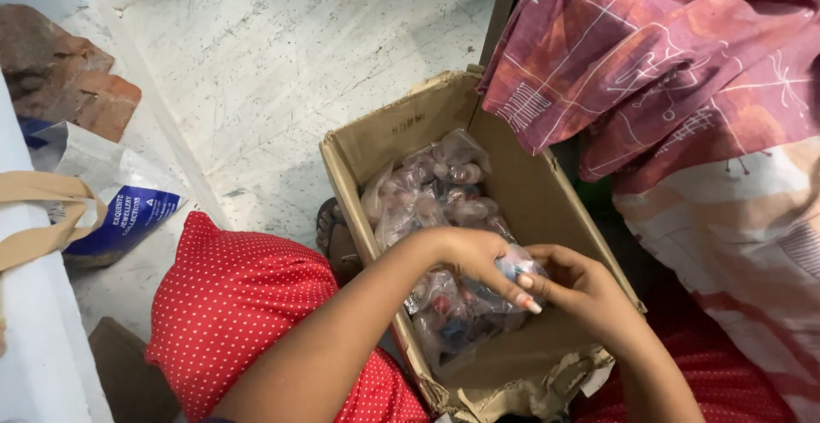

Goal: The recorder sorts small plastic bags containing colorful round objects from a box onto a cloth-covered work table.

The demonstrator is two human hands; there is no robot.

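Both hands over open cardboard box [547, 209] on floor. Left hand [474, 256] and right hand [581, 290] pinch one small clear bag [517, 262], grip closed. Risk: thin plastic could tear or slip, dropping contents among the other bags [436, 188].

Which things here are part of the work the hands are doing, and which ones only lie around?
In use:
- left hand and right hand, both pinching a small clear packet
- cardboard box
- clear bags of small items inside the box

Lying about:
- patterned cloth
- white and blue carrier bag
- bricks
- sandal
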